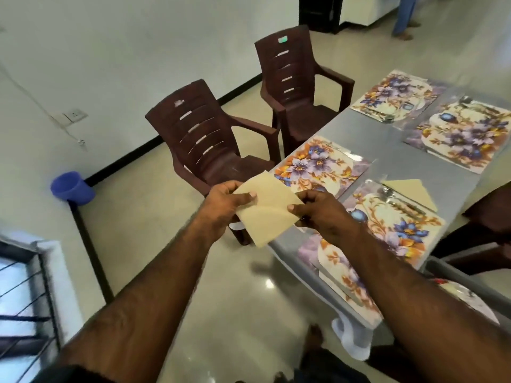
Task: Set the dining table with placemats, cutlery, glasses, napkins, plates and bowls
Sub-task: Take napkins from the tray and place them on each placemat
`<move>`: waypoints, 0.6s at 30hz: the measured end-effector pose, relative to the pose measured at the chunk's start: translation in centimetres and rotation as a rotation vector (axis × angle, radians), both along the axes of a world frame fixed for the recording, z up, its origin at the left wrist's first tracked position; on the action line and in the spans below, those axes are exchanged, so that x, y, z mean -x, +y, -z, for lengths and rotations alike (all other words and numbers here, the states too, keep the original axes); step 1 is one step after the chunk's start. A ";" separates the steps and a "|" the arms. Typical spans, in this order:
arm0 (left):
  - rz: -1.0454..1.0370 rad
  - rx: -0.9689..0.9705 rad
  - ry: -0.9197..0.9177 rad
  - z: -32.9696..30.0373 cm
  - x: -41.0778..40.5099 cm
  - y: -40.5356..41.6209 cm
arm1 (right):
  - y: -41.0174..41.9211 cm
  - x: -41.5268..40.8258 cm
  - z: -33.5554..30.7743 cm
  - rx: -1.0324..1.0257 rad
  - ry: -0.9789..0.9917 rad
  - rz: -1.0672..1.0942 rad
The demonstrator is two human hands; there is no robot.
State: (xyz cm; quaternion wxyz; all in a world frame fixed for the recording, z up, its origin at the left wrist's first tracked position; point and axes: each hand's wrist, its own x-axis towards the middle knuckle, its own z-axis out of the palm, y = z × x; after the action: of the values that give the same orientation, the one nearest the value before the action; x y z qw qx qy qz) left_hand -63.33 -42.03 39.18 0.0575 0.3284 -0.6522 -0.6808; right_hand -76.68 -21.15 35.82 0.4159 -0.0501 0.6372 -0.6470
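While a beige napkin (266,207) is pinched at its edges by the left hand (224,207) and right hand (322,214), folding is judged underway, and placement on the mat (318,164) at one o'clock is required next.

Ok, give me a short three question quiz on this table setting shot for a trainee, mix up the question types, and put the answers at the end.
1. True or false: both hands grip the napkin being folded.
2. How many floral placemats lie on the table?
A) two B) four C) six
3. Fill in: the napkin already laid down sits on the placemat beside a ____.

Key
1. True. The left hand and right hand pinch its opposite edges.
2. B. Four can be counted, for example the nearest one; the table runs out of frame on the right.
3. Spoon, with more cutlery next to it.
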 end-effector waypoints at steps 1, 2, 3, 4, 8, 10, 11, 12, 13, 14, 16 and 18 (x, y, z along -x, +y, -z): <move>0.026 0.025 -0.012 0.2 0.8 -1.1 | -0.9 0.7 0.6 0.028 -0.025 0.017; 0.044 0.036 -0.036 0.4 1.9 -2.3 | -2.0 1.8 1.2 0.060 -0.051 0.038; 0.053 0.038 -0.060 0.9 3.0 -3.2 | -2.9 2.8 1.8 0.083 -0.072 0.064; 0.050 0.033 -0.079 1.6 4.2 -4.1 | -4.1 4.0 2.5 0.096 -0.087 0.086; 0.001 -0.003 -0.140 4.4 8.5 -7.1 | -6.8 8.3 4.6 0.064 -0.151 0.131; 0.020 -0.006 -0.162 5.5 10.7 -8.4 | -7.5 10.5 5.2 0.025 -0.146 0.141; 0.039 -0.004 -0.164 6.0 11.7 -8.9 | -7.5 11.4 5.4 0.004 -0.146 0.156; 0.067 -0.007 -0.161 6.5 13.0 -9.4 | -7.4 12.5 5.6 -0.013 -0.145 0.179; 0.094 -0.011 -0.161 6.8 14.3 -9.8 | -7.3 13.5 5.8 -0.024 -0.151 0.201; 0.122 -0.024 -0.160 7.2 15.8 -10.2 | -7.2 14.3 5.9 -0.035 -0.158 0.231; 0.160 -0.074 -0.146 8.0 18.5 -10.9 | -6.8 15.6 6.2 -0.054 -0.190 0.298; 0.229 -0.114 -0.152 8.9 21.7 -11.5 | -6.6 16.7 6.8 -0.082 -0.207 0.380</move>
State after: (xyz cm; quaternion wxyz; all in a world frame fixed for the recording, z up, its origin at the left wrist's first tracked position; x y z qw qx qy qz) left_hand -85.05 -53.53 30.28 -0.0887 0.3051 -0.6483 -0.6920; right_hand -93.39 -27.76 29.01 0.3515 0.1546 0.6149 -0.6888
